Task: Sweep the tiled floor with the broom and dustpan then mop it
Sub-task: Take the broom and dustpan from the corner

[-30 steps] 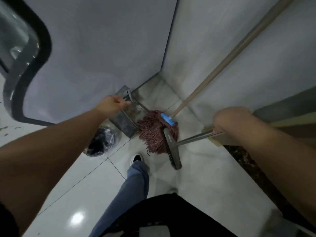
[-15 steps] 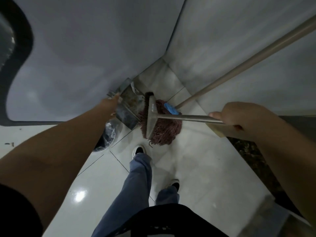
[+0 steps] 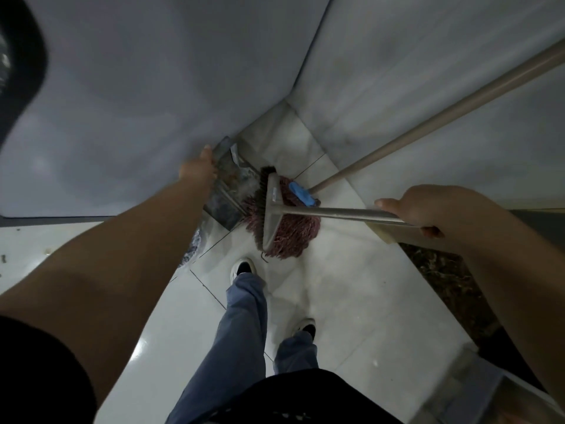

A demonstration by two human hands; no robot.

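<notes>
A glossy floor of large pale tiles with thin dark grout lines runs into a corner at 12 o'clock, where two smooth grey wall panels meet along a dark seam. Along the 3 o'clock edge lies a strip of dark, speckled ground. At the foot of the wall, around 11 o'clock, the metal dustpan is tilted up, its dull grey inside streaked and holding some pale scraps. The left hand grips its upper edge, fingers curled over the rim. Just below, at 10 o'clock, the crinkled dark liner of a bin peeks out from behind the forearm; its contents cannot be made out. The right hand is wrapped around the broom's thin metallic handle, thumb lying along it. The broom has a pale, flat rectangular head with a row of dark bristles that face the dustpan mouth. Under the head rests the mop, a shaggy bundle of reddish yarn with a blue plastic clamp, its round beige pole slanting up to 2 o'clock against the wall. At 6 o'clock are blue jeans and black-and-white shoes.
</notes>
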